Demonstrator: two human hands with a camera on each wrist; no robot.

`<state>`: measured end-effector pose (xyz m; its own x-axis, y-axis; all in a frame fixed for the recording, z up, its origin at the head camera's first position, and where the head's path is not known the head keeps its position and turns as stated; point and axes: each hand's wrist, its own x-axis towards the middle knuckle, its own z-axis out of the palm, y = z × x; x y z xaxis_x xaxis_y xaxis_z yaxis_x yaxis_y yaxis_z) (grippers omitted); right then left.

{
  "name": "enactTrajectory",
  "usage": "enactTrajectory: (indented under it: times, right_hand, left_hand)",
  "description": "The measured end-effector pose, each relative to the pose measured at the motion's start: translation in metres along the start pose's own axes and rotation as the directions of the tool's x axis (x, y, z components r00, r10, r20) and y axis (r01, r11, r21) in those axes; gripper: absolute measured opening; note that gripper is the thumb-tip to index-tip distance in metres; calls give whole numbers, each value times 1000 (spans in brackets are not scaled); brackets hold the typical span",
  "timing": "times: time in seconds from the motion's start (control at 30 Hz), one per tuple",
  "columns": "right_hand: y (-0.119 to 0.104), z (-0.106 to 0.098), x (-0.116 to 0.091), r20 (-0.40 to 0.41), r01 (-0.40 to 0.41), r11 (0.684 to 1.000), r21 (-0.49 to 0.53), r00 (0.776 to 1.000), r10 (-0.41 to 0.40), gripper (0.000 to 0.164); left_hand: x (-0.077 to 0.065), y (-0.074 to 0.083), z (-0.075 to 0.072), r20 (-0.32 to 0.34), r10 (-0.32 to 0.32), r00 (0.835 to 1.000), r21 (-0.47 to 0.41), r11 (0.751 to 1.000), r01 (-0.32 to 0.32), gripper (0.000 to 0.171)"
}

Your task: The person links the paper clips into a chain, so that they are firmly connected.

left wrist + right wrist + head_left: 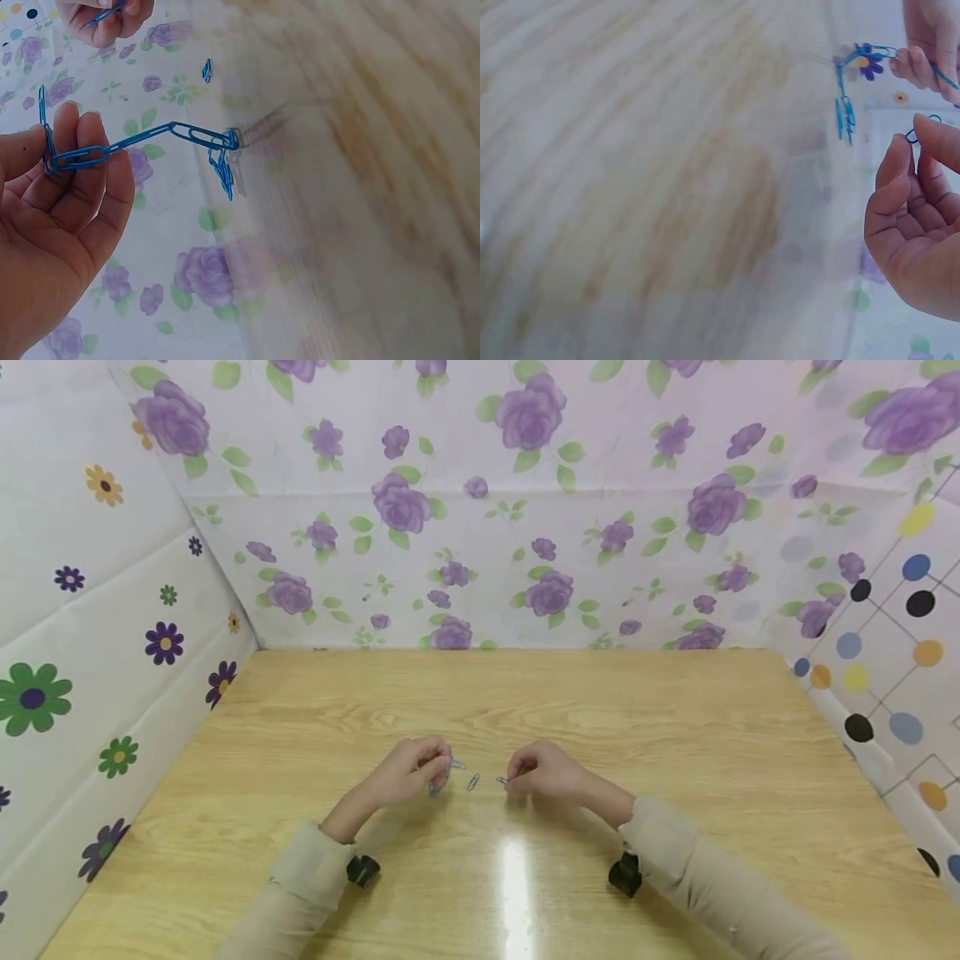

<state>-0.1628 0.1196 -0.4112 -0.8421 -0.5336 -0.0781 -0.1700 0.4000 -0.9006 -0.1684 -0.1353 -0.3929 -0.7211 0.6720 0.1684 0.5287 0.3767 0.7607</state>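
Note:
My left hand (408, 772) pinches a chain of linked blue paper clips (139, 139) between thumb and fingers. In the left wrist view one end of the chain stands up above the fingertips. The other end runs across the fingers and droops down to the tabletop. Facing it, my right hand (551, 770) holds a single blue paper clip (502, 780) by thumb and fingertip, its free end pointing toward the left hand. Part of that clip is hidden by the fingertips. Between the hands a loose paper clip (473, 782) lies on the table.
The wood-grain table (300, 710) extends around both hands. A flower-print sheet (480, 527) rises at its back edge, with patterned sheets at the left and right sides. Small black devices (363, 870) sit at both wrists, below the beige sleeves (720, 885).

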Motion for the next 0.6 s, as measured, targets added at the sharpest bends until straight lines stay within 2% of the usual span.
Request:
enactTrajectory:
  times: [0.3,0.47,0.6]
  right_hand:
    - [-9,-13,-5,-43,-3,994,111,999,7,13]
    - [-12,-16,-8,-8,74,983,169,997,-73,30]
    - [-13,-18,-9,23,91,978,188,995,-97,31]
  left_hand:
    - [7,4,5,-6,7,1000,-25,1000,-7,12]
    - [12,7,10,7,6,1000,-21,1000,-5,11]
    - [13,9,13,15,8,1000,-1,1000,-8,10]
